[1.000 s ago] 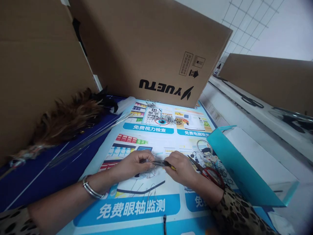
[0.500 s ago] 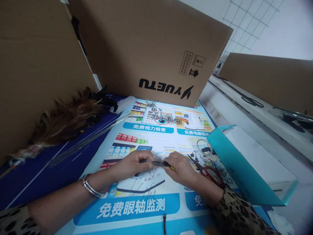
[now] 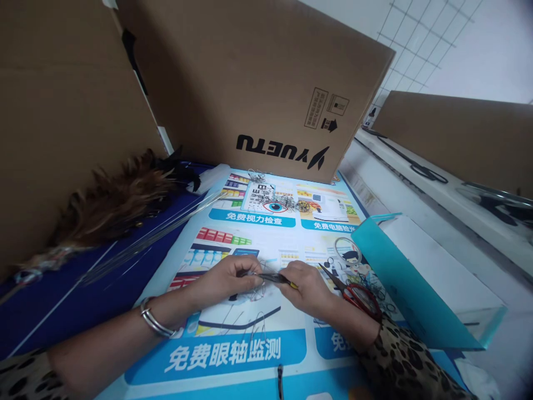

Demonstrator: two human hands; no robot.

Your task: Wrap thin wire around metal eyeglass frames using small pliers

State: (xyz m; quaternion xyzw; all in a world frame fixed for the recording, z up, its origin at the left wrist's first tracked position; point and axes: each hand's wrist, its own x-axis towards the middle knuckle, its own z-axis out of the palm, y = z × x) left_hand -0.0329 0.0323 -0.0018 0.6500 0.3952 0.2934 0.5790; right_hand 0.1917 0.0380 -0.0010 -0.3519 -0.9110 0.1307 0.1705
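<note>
My right hand point(image 3: 307, 286) is wrapped round a pair of pliers point(image 3: 272, 277) with a bit of yellow on the handle. The jaws point left and meet the fingertips of my left hand point(image 3: 240, 273). Those fingertips pinch a thin wire point(image 3: 259, 273) right at the jaws; most of it is hidden by the fingers. Below both hands, several loose wire pieces point(image 3: 254, 328) lie on the printed sheet. Red-handled scissors point(image 3: 353, 293) rest open beside my right wrist, blades pointing up and left.
A coil of wire point(image 3: 348, 248) and a teal open box point(image 3: 420, 283) are at the right. Wire clusters point(image 3: 283, 201) lie farther back, before a large cardboard box point(image 3: 258, 83). Long straight wires point(image 3: 154, 236) and a feather duster point(image 3: 112, 200) lie at the left.
Almost nothing differs. Both hands and the pliers stay in the same place, with only a very slight shift of my right hand.
</note>
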